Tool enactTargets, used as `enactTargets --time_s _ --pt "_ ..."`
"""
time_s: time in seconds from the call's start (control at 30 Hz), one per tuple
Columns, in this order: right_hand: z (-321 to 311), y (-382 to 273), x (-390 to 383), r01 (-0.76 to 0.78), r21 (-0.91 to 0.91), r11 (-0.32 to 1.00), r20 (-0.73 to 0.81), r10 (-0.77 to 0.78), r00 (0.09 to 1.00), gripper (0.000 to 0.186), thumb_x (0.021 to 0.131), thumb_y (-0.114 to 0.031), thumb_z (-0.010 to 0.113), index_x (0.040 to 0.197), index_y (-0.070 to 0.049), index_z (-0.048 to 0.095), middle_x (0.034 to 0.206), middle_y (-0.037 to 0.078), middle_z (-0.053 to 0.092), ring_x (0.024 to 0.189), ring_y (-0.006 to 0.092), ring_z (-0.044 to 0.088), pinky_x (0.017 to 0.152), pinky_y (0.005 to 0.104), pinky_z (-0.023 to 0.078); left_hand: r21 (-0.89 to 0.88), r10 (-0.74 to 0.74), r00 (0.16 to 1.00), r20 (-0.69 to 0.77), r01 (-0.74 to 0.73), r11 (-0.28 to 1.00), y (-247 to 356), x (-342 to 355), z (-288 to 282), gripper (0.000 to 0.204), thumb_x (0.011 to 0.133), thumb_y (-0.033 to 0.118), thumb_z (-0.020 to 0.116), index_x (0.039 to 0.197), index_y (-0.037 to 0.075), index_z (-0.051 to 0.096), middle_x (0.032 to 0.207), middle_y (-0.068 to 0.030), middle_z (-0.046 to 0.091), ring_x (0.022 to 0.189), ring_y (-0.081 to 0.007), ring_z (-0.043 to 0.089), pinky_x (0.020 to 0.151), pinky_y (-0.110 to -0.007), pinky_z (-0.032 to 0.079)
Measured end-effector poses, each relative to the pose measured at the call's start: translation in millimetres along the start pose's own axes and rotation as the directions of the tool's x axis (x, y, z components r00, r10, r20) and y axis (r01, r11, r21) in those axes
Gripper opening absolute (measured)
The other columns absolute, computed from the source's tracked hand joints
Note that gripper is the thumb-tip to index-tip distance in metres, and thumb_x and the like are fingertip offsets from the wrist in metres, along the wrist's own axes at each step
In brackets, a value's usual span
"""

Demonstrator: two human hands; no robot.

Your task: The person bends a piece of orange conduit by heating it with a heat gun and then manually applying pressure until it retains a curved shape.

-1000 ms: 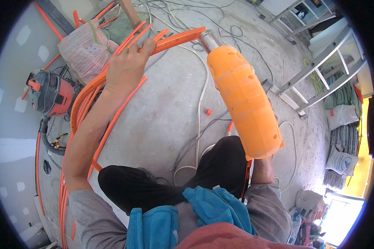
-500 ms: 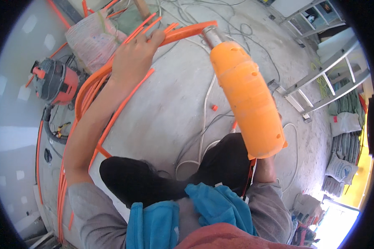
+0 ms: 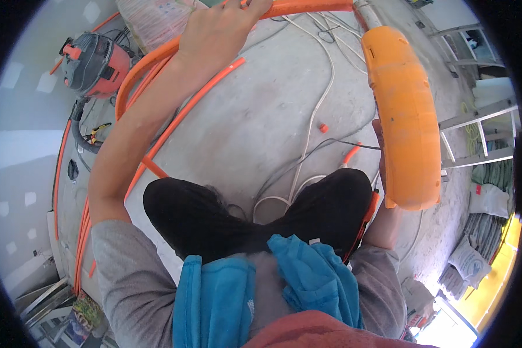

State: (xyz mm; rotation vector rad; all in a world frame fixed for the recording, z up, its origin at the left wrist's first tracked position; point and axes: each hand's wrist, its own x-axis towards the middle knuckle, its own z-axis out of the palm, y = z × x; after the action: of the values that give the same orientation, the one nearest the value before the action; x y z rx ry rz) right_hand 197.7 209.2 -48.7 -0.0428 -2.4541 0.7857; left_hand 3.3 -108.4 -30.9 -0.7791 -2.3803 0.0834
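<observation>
My left hand (image 3: 220,32) grips an orange conduit (image 3: 298,7) near the top of the picture, with more orange conduits (image 3: 188,104) running beneath my forearm. My right hand (image 3: 379,136), largely hidden, holds a bulky orange heat gun (image 3: 403,116). Its metal nozzle (image 3: 366,16) points up at the far part of the held conduit; whether they touch I cannot tell. A small red fitting (image 3: 323,127) lies on the concrete floor beyond my knees.
A red and black shop vacuum (image 3: 98,64) stands by the left wall. White and grey cables (image 3: 325,87) snake over the floor. An aluminium ladder (image 3: 475,156) lies at right near stacked sacks (image 3: 484,200). A wrapped bag (image 3: 153,20) sits at upper left.
My hands, the conduit and the heat gun have moved up and right in the picture as the view shifted. The heat gun now stands more upright in the picture.
</observation>
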Motion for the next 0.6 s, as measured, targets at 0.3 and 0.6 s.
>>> enactTargets --time_s 0.3,0.6 --pt "14 -2 5 0.076 -0.028 0.997 -0.031 -0.077 0.997 0.024 0.092 -0.013 0.076 0.111 0.0 0.073 0.108 0.01 0.073 0.098 0.0204 0.069 0.086 0.0319 0.053 -0.055 -0.036 0.997 0.063 0.04 0.998 -16 -9 -15 0.037 0.097 0.015 0.055 0.133 0.009 0.053 0.083 -0.0132 0.071 0.072 -0.0305 0.073 0.059 -0.042 0.056" --pt "-2 28 22 0.117 -0.058 0.991 -0.082 -0.121 0.989 0.02 0.093 -0.013 0.074 0.108 0.0 0.074 0.103 0.01 0.073 0.094 0.0202 0.069 0.084 0.0318 0.053 -0.084 0.016 0.993 -0.113 -0.026 0.996 -37 4 -47 0.016 0.091 0.011 0.061 0.103 0.001 0.062 0.073 -0.0177 0.071 0.072 -0.0334 0.074 0.059 -0.044 0.057"
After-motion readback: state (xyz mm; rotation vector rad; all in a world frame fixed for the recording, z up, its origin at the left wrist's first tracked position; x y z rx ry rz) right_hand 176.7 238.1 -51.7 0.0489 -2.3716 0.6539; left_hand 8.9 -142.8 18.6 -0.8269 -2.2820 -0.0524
